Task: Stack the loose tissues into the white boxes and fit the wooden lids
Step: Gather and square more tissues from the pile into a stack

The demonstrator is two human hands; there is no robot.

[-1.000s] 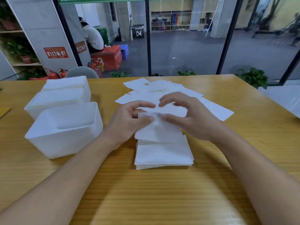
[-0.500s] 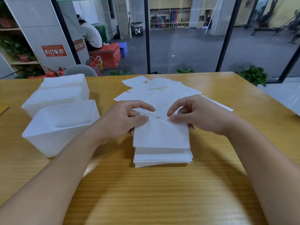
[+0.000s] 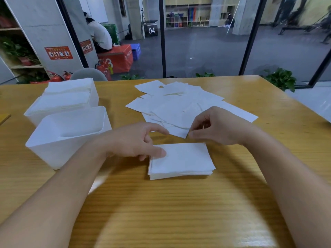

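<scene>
The fingers (image 3: 192,135) of the right hand (image 3: 220,127) are curled, thumb and forefinger pinching the near corner of a thin white square tissue (image 3: 179,130) at the front edge of the loose spread of white paper tissues (image 3: 179,104), which fans out flat and overlapping across the middle of the yellow wood-grain bench (image 3: 161,212). The left hand (image 3: 134,140) lies just beside it with its fingers loosely spread: the thumb rests on the upper left corner of the neat squared stack of white tissues (image 3: 184,161), the forefinger reaches forward over the bare bench toward the spread, and the remaining fingers bend down against the stack's left edge. That stack sits on the bench directly below both hands, apart from the loose spread behind it. To the left of the left wrist stands an open white plastic rectangular box (image 3: 59,140), its inside bare as far as it shows. Touching or just behind it, further from the viewer, stands a second white plastic box (image 3: 35,113), filled with folded tissues that rise above its rim. At the far left edge a sliver of a flat yellowish thing (image 3: 4,118) lies on the bench; what it is cannot be told. Beyond the bench are dark-framed glass panels (image 3: 206,42), and through them a person in a white shirt (image 3: 100,35) sits on a red block (image 3: 116,58), back turned.
</scene>
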